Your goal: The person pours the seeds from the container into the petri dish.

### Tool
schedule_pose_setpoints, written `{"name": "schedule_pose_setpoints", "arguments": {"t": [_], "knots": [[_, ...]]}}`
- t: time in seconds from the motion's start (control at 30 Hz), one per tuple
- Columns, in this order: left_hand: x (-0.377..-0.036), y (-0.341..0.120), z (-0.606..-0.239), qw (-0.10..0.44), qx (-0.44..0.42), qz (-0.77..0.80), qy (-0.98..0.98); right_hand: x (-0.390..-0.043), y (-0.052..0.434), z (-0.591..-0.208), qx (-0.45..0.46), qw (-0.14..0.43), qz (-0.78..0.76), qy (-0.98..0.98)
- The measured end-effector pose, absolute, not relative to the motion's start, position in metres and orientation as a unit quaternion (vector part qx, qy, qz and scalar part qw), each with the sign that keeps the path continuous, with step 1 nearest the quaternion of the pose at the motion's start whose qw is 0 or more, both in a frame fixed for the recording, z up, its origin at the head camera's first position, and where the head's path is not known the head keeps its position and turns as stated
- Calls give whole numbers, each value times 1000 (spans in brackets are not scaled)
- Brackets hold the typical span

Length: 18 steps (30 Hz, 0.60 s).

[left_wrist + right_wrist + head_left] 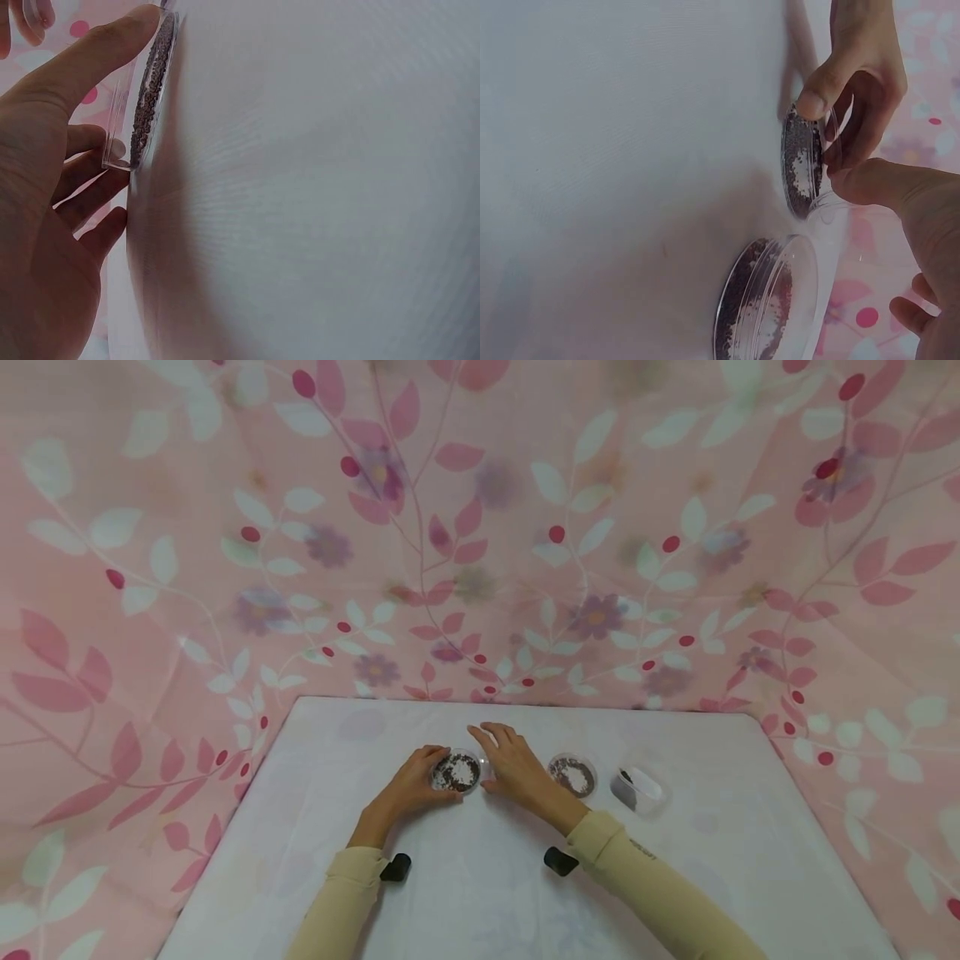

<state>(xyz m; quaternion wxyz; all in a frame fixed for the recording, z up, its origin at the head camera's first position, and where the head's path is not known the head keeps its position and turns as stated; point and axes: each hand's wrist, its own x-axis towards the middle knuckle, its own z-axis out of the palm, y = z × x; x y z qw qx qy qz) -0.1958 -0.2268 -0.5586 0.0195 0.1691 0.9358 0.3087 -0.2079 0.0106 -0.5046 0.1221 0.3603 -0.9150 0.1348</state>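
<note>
In the head view, my left hand (416, 783) grips a round clear petri dish (456, 772) of dark and white granules by its rim. The left wrist view shows the thumb on the near side of this dish (154, 82) and fingers behind it. My right hand (517, 770) is just right of the dish. Its thumb and fingers hold a clear lid (825, 206), tilted at the edge of the dish and hard to make out. A second petri dish (572, 776) with similar granules lies to the right, near the right wrist; its clear cover shows in the right wrist view.
Farther right on the white-covered table (480, 893) stands a small clear plastic tub (639, 789) with something dark in it. A pink floral cloth (480, 568) hangs behind the table. A black wrist device (561, 861) sits beside the right cuff.
</note>
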Motion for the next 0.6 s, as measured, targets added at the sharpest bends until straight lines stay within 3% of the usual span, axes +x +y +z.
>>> {"name": "schedule_pose_setpoints", "arguments": {"t": [0.6], "knots": [[-194, -228, -558, 11, 182, 305, 935, -211, -2, -509, 415, 112, 180, -885]]}}
